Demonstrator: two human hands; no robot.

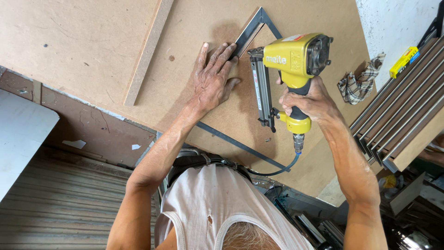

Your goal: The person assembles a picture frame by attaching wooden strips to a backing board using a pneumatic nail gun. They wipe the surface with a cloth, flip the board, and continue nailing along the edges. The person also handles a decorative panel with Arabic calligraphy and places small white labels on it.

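My right hand (pixel 309 103) grips the handle of a yellow pneumatic nail gun (pixel 292 60), held upright with its nose on a brown board (pixel 194 78). An air hose (pixel 277 170) leaves the gun's base. My left hand (pixel 212 78) lies flat, fingers spread, on a fibreboard panel (pixel 238 99) set inside a dark picture frame (pixel 253 28). The fingertips rest near the frame's top corner. The gun's long magazine (pixel 262 92) stands just right of my left hand.
A loose wooden strip (pixel 147 51) lies on the board to the left. A checked rag (pixel 358 82) sits at the board's right edge. Stacked frame mouldings (pixel 402 115) and a small yellow box (pixel 403 61) are at the right. Concrete floor shows at the lower left.
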